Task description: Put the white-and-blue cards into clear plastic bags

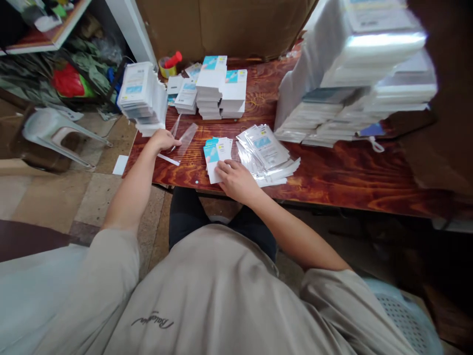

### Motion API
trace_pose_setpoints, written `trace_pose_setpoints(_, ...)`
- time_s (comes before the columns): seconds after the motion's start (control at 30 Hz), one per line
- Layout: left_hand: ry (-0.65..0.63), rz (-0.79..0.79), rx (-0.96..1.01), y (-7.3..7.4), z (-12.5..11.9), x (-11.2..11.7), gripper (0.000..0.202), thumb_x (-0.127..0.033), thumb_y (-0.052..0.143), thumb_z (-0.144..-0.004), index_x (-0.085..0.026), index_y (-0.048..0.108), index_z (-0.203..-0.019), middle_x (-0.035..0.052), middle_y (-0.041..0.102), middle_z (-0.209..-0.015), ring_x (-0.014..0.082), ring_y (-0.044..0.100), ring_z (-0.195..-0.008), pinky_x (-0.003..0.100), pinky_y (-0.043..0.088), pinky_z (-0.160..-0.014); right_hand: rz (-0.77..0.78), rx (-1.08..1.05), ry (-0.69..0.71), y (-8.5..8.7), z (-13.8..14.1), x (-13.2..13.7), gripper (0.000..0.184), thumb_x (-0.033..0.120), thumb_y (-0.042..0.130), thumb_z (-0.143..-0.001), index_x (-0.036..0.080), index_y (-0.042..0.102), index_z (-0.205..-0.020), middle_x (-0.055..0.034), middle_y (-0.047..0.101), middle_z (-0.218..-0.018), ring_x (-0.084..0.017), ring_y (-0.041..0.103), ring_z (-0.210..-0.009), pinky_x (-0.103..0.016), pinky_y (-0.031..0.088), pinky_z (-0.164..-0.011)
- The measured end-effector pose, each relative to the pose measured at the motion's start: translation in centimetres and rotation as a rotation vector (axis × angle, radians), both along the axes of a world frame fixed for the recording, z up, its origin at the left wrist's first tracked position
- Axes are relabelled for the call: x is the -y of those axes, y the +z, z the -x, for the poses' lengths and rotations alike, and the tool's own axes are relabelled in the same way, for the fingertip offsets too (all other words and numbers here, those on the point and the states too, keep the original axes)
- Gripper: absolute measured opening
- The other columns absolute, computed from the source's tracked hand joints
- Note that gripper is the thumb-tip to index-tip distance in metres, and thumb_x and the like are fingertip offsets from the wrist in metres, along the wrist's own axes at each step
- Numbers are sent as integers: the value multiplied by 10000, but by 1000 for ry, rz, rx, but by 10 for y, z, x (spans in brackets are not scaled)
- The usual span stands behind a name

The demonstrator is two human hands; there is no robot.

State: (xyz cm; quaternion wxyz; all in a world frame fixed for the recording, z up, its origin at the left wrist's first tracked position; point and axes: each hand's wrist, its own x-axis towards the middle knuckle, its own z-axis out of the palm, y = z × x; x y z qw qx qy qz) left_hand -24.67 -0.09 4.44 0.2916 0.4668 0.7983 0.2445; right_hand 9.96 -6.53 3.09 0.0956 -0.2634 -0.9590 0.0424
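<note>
At the table's left front, my left hand (164, 140) pinches a clear plastic sleeve (188, 139) lying on the wood, its fingers closed at the sleeve's edge. My right hand (236, 180) lies with fingers stretched out over the lower right part of a small pile of white and blue printed cards (212, 162). Just right of that hand is a loose, slightly fanned heap of cards in shiny clear sleeves (268, 150). Part of the top card is hidden under my right fingers.
Stacks of printed cards (210, 88) stand along the back, with another stack (138, 93) at the left edge. Tall piles of sleeved packs (354, 64) rise at the right. A yellow tape roll (167, 69) sits behind. A white stool (55, 130) stands on the floor left.
</note>
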Motion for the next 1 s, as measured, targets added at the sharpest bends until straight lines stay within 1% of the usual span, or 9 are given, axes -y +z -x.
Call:
trace_pose_setpoints(0.1, 137, -120, 238, 0, -19, 31, 201, -176, 788, -817, -159, 638, -685, 16, 623, -588, 185, 663, -655, 298, 549, -691, -44, 110, 30, 2, 1, 5, 414, 105, 407, -1024, -9, 615, -1363, -265, 617, -1430, -375, 530, -1331, -457, 503, -998)
trace_pose_setpoints(0.2, 238, -240, 669, -4, -45, 63, 58, -162, 723, -896, -128, 687, -867, 67, 746, -784, 168, 737, -728, 295, 610, -741, -69, 130, 54, -1, -3, 6, 437, 80, 378, -1022, -56, 601, -1371, -289, 632, -1391, -392, 539, -1324, -467, 525, -1002)
trace_pose_setpoints(0.27, 322, -338, 808, -7, -61, 79, 56, -168, 705, -927, -119, 680, -921, 87, 771, -845, 160, 758, -735, 288, 625, -742, -59, 110, 60, -2, -6, 7, 415, 73, 386, -1018, -43, 638, -1326, -284, 663, -1338, -381, 570, -1288, -470, 537, -1014)
trace_pose_setpoints(0.5, 431, -572, 940, -9, -96, 98, 117, -229, 728, -947, -137, 662, -979, 85, 786, -876, 189, 788, -760, 300, 641, -731, 1, -114, 56, -3, -19, 7, 331, 174, 475, -1046, 83, 711, -1260, -187, 729, -1326, -315, 649, -1292, -435, 548, -1091)
trace_pose_setpoints(0.6, 503, -662, 987, -8, -109, 99, 123, -252, 723, -956, -162, 647, -992, 73, 792, -908, 190, 799, -832, 315, 645, -806, 55, -524, -181, 4, -30, 16, 302, 281, 485, -1068, 163, 754, -1136, -130, 797, -1148, -271, 745, -1086, -394, 600, -944)
trace_pose_setpoints(0.7, 535, -707, 1036, -9, -126, 99, 134, -254, 733, -945, -173, 640, -994, 71, 793, -919, 192, 800, -848, 326, 644, -831, 341, -1003, -541, 14, -36, 34, 430, 510, 534, -1054, 205, 712, -808, -49, 734, -693, -197, 685, -612, -313, 556, -582)
trace_pose_setpoints(0.77, 527, -718, 1061, -11, -138, 99, 187, -293, 770, -920, -180, 641, -996, 74, 793, -937, 200, 801, -861, 330, 642, -830, 701, -1105, -612, 18, -34, 45, 508, 617, 609, -992, 210, 649, -690, -6, 629, -517, -144, 545, -413, -260, 417, -404)
trace_pose_setpoints(0.83, 516, -723, 1079, -12, -151, 101, 263, -352, 816, -884, -189, 644, -997, 78, 793, -964, 210, 799, -884, 330, 637, -822, 962, -1085, -592, 19, -30, 52, 527, 667, 680, -923, 200, 652, -680, 3, 610, -470, -121, 498, -352, -232, 355, -350)
trace_pose_setpoints(1.0, 425, -785, 1116, -16, -179, 107, 402, -449, 916, -758, -177, 674, -930, 67, 787, -929, 179, 770, -838, 306, 614, -813, 953, -1213, -697, 11, -17, 53, 529, 695, 715, -871, 198, 654, -699, -2, 643, -495, -144, 585, -381, -247, 497, -392)
